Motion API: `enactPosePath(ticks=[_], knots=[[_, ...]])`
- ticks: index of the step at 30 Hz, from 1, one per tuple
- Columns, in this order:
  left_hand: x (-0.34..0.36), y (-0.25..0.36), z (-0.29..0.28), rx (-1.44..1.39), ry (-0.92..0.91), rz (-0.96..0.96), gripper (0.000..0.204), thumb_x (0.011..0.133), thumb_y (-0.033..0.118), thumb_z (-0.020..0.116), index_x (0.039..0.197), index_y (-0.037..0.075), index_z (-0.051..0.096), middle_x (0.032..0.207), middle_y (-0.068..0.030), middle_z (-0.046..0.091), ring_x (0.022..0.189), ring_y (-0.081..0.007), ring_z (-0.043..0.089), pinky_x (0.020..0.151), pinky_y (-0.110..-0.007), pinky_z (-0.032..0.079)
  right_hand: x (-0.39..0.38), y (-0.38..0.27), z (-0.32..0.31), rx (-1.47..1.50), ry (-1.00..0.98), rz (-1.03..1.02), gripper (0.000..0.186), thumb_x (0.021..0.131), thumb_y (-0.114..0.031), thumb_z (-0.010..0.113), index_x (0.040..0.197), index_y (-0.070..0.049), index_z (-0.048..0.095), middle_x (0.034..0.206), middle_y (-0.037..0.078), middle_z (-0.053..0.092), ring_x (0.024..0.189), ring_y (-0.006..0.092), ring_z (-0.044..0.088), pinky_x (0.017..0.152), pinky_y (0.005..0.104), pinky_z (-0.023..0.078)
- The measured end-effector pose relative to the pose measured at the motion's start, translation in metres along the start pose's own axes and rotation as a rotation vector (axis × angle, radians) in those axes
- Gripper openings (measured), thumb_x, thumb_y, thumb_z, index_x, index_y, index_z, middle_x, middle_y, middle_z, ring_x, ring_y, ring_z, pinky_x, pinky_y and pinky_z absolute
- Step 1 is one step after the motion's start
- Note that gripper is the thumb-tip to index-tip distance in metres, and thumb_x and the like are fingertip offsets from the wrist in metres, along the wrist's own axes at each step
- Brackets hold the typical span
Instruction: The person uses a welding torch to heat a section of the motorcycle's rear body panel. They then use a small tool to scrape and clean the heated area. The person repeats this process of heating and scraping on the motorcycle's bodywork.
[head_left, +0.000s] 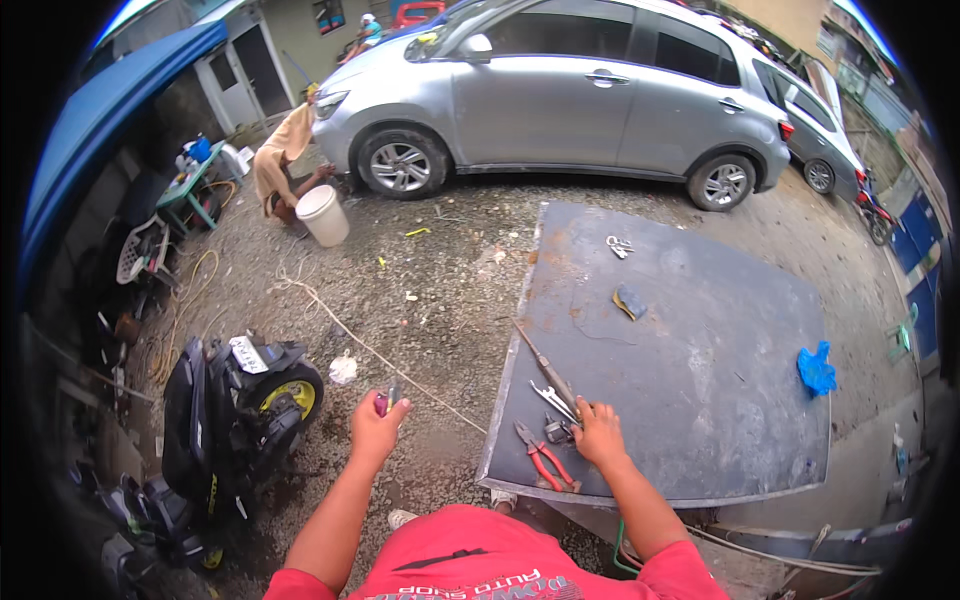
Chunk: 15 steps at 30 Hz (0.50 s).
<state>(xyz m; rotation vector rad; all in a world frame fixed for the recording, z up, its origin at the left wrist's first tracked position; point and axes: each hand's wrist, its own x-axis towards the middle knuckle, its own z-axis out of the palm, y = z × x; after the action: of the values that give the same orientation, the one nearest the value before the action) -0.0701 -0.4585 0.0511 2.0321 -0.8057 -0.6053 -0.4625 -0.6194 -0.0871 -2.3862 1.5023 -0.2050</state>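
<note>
My left hand (376, 430) is raised over the gravel, left of the dark table (690, 350). Its fingers are closed on a small tool with a purplish-red body (381, 404) and a greyish tip pointing up. My right hand (600, 437) is at the table's near left part, fingers curled among the tools; what they grip, if anything, is hidden. Next to its fingertips lie a long slim tool with a thick handle (558, 381), shiny wrenches (549, 399) and a small dark metal part (556, 430). Red-handled pliers (541, 457) rest closer to the table's front edge.
A yellow-and-dark sponge-like piece (629, 303), metal keys or fittings (619, 246) and a crumpled blue glove (816, 369) lie on the table. A silver car (560, 95) stands beyond. Someone crouches by a white bucket (323, 217). A black motorbike (235, 420) is at left.
</note>
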Motion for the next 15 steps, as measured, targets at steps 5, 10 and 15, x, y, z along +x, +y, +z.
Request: enactPosePath(ticks=[5,10,15], knots=[[-0.014,-0.007,0.010,-0.059,-0.089,0.041,0.045,0.093,0.042,0.082,0.095,0.002,0.062,0.075,-0.0061,0.058,0.070,-0.0179,0.052,0.065,-0.040,0.046,0.008,-0.066,0.027,0.497,0.010,-0.073,0.054,0.099,-0.026,0.074,0.144,-0.001,0.060,0.126,0.015,0.067,0.115,0.0308,0.064,0.096,0.0459,0.053],[-0.069,-0.058,-0.025,-0.175,0.001,0.115,0.044,0.093,0.040,0.079,0.111,0.004,0.060,0.081,-0.0137,0.067,0.076,-0.0335,0.068,0.070,-0.047,0.052,-0.023,-0.270,0.001,1.326,-0.643,-0.114,0.046,0.114,-0.037,0.052,0.139,0.000,0.062,0.129,0.011,0.070,0.114,0.0208,0.068,0.095,0.0409,0.056],[-0.069,-0.070,-0.094,-0.028,0.062,0.085,0.050,0.085,0.033,0.079,0.118,0.005,0.054,0.094,-0.0208,0.071,0.091,-0.0448,0.071,0.079,-0.054,0.055,-0.020,-0.383,0.008,1.516,-0.831,0.003,0.042,0.113,-0.035,0.051,0.139,-0.003,0.061,0.133,0.012,0.068,0.119,0.0244,0.068,0.101,0.0455,0.056]])
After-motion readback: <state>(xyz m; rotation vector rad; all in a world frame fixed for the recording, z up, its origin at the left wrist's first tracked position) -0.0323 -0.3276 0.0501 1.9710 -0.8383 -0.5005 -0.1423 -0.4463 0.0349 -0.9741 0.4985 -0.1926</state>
